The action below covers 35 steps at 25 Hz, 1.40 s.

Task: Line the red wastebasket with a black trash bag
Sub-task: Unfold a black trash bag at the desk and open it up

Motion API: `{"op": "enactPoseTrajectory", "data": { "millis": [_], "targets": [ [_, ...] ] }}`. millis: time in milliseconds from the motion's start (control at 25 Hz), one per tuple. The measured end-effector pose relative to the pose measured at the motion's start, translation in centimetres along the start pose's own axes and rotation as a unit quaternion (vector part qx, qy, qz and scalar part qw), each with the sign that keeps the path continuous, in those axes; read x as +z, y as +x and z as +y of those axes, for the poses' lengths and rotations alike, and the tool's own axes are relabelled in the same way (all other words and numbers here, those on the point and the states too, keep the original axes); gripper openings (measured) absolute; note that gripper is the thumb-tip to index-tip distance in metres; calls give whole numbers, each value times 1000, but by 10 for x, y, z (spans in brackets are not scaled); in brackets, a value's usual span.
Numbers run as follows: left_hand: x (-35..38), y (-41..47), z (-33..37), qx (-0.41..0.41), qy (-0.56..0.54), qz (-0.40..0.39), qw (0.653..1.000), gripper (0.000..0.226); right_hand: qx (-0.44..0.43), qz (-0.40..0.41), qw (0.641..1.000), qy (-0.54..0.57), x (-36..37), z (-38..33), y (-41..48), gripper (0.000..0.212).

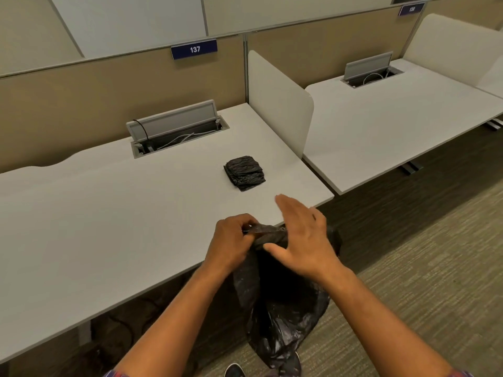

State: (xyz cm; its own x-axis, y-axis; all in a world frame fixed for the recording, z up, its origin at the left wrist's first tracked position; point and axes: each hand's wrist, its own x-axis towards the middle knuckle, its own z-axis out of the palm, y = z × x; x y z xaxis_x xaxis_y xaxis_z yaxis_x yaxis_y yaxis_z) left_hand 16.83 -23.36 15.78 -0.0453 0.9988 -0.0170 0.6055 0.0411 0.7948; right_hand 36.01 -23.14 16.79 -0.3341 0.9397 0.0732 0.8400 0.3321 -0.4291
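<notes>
Head view showed the left hand (pixel 234 240) pinching the gathered top edge of a black bag (pixel 280 308) at the counter (pixel 109 227) edge, fingers closed tight on the film. That grip seemed meant to anchor one layer of the mouth. The right hand (pixel 302 240) was spread flat, fingers extended, its palm resting against the bag's bunched top and gripping nothing; it was likely placed to rub or slide the layers apart. The bag hung limp below both hands toward the carpet (pixel 422 268), kept off the counter so that its length could fall free and open. A folded stack of bags (pixel 245 172) lay on the counter, well apart from the hands, probably the supply. No wastebasket was in view, so lining had not yet begun; the bag's mouth looked unopened.
</notes>
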Motion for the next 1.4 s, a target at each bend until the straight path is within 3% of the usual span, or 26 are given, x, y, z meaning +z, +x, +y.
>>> {"op": "enactPoseTrajectory", "data": {
  "millis": [80,160,200,280,400,600,760,880,1000,1080,1200,1400],
  "targets": [
    [-7,1,6,21,-11,-25,999,10,-2,-51,997,-51,2,-9,16,74],
    [-15,3,6,10,21,-64,998,36,-6,-68,995,-69,0,-10,28,35],
    [-20,4,4,-11,61,-100,993,47,0,-62,997,-51,0,-8,30,27],
    [-25,0,-6,-51,147,-181,971,45,28,-44,999,1,-4,-1,30,30],
    [-26,-12,-32,-105,204,-231,945,16,63,-24,996,50,-8,11,27,36],
    [-35,-20,-59,-155,123,-148,969,11,145,-4,988,58,-8,43,15,37],
    [-41,-20,-63,-118,69,-55,989,20,209,7,977,48,-11,52,1,31],
    [-35,-19,-48,-48,52,-48,996,20,117,10,993,16,-15,30,-6,59],
    [-28,-14,-28,17,50,-54,997,21,13,-59,995,-75,-9,-6,-3,90],
    [-25,-10,-21,49,43,-56,996,22,11,-78,990,-116,3,-20,1,77],
    [-30,-3,-21,75,83,-63,992,20,19,-33,990,-137,12,-13,6,22],
    [-38,-6,-52,66,237,-191,950,20,96,34,992,-73,12,17,-13,20]
  ]
}}
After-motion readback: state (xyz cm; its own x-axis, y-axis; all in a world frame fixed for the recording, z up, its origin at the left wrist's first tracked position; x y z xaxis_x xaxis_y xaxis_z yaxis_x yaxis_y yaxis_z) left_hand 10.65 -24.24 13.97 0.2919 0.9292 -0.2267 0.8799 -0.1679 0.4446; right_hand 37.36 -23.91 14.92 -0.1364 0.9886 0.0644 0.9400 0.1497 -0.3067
